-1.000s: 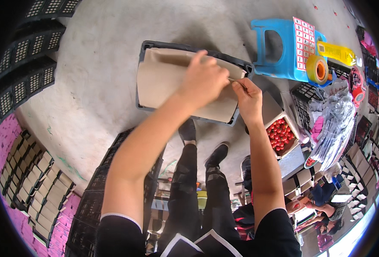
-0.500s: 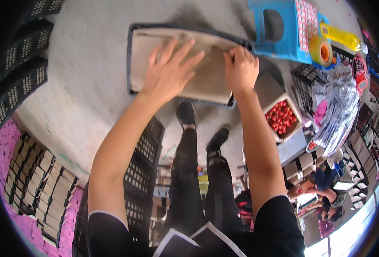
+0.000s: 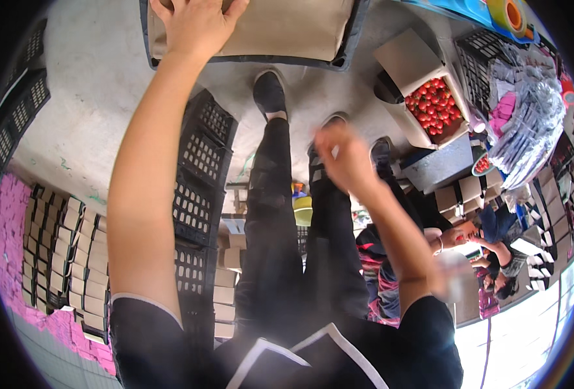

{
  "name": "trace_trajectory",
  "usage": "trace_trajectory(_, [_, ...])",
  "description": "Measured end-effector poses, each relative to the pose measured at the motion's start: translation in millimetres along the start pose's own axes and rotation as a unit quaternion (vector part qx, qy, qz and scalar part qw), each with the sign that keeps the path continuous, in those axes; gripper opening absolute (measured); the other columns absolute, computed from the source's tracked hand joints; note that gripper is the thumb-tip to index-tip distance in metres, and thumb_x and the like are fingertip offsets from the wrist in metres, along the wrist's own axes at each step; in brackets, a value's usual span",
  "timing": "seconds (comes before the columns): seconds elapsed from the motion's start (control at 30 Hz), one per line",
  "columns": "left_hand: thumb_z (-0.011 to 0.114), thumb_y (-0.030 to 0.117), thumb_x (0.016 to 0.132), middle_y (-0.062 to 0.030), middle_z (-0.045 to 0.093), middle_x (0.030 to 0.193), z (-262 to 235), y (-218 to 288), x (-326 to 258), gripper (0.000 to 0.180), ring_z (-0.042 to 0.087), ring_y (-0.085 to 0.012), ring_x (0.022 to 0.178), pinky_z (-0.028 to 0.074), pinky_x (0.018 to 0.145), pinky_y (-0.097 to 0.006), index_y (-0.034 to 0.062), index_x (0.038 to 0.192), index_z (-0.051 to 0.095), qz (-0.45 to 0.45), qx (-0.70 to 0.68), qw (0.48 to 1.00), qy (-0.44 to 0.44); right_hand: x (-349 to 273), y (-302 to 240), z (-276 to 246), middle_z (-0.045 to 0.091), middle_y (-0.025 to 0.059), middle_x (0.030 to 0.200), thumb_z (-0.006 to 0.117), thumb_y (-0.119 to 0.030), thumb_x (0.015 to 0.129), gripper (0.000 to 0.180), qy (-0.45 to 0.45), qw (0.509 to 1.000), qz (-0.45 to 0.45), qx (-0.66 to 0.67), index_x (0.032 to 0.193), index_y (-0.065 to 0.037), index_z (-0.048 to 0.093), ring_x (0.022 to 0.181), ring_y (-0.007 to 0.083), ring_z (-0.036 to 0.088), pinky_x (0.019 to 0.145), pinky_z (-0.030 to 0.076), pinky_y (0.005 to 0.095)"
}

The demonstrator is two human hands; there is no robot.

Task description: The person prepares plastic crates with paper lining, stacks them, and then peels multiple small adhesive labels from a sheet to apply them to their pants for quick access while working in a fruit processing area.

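My left hand (image 3: 199, 29) lies with fingers spread on the brown paper lining (image 3: 287, 32) of a shallow black plastic crate (image 3: 300, 61) at the top of the view. Some of its fingertips run past the upper edge. Away from the crate, my right hand (image 3: 346, 159) hangs in the air over my right leg. Motion smears its fingers; they look bent, and I cannot make out whether they hold anything. To its right stands an open cardboard box (image 3: 423, 139) full of small red cherry tomatoes (image 3: 433, 104).
Black perforated crates (image 3: 196, 201) are stacked left of my legs. Paper-lined crates (image 3: 73, 259) pile up against a pink wall. A roll of tape (image 3: 511, 16) sits on a blue stool at the upper right, above a heap of clear plastic packaging (image 3: 527, 129). Other people (image 3: 494, 246) work at the right.
My right hand has come off the crate's right side and swung back toward my body. My left hand stays on the paper. The crate and surroundings appear higher in view.
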State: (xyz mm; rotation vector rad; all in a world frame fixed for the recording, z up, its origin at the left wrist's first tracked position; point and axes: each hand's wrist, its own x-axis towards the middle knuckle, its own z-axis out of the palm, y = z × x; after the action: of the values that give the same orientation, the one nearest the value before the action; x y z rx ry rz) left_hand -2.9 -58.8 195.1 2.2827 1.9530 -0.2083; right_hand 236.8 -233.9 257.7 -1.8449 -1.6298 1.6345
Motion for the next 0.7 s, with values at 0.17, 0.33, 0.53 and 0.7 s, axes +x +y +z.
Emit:
trace_trajectory(0.17, [0.049, 0.044, 0.089, -0.0174, 0.012, 0.153, -0.2, 3.2, -1.0, 0.061, 0.009, -0.0482, 0.136, 0.01, 0.107, -0.061, 0.0293, 0.145, 0.027, -0.058, 0.064, 0.992, -0.09, -103.2, 37.8, 21.7, 0.065, 0.0159, 0.087, 0.06, -0.009, 0.086, 0.016, -0.07, 0.918, 0.288, 0.263, 0.098, -0.001, 0.067, 0.077, 0.0208, 0.063, 0.07, 0.048, 0.0299])
trace_trajectory(0.33, [0.048, 0.042, 0.09, -0.017, 0.01, 0.153, -30.2, 18.3, 4.6, 0.062, 0.013, -0.0496, 0.135, 0.013, 0.106, -0.063, 0.0299, 0.146, 0.024, -0.055, 0.055, 0.991, -0.109, -132.9, 49.8, 90.7, 0.065, 0.0204, 0.1, 0.058, -0.023, 0.088, 0.032, -0.134, 0.924, 0.275, 0.229, 0.108, 0.002, 0.063, 0.093, 0.027, 0.064, 0.083, 0.047, 0.0325])
trace_trajectory(0.53, [0.051, 0.042, 0.088, -0.0166, 0.009, 0.153, -13.4, 8.9, 7.5, 0.065, 0.011, -0.0517, 0.135, 0.012, 0.104, -0.066, 0.0293, 0.145, 0.025, -0.057, 0.018, 0.993, -0.101, -108.3, 53.3, 125.6, 0.069, 0.0115, 0.074, 0.074, -0.026, 0.075, 0.026, -0.17, 0.874, 0.407, 0.205, 0.085, -0.003, 0.071, 0.071, 0.0183, 0.064, 0.075, 0.049, 0.031])
trace_trajectory(0.7, [0.05, 0.047, 0.088, -0.0096, 0.016, 0.153, 9.7, -7.7, -4.1, 0.059, 0.011, -0.0492, 0.136, 0.012, 0.102, -0.071, 0.0381, 0.143, 0.028, -0.041, -0.022, 0.999, 0.0, -107.5, 63.9, 137.2, 0.067, 0.0116, 0.07, 0.068, -0.018, 0.075, 0.014, -0.13, 0.91, 0.359, 0.164, 0.074, -0.004, 0.066, 0.068, 0.0186, 0.065, 0.066, 0.05, 0.0318])
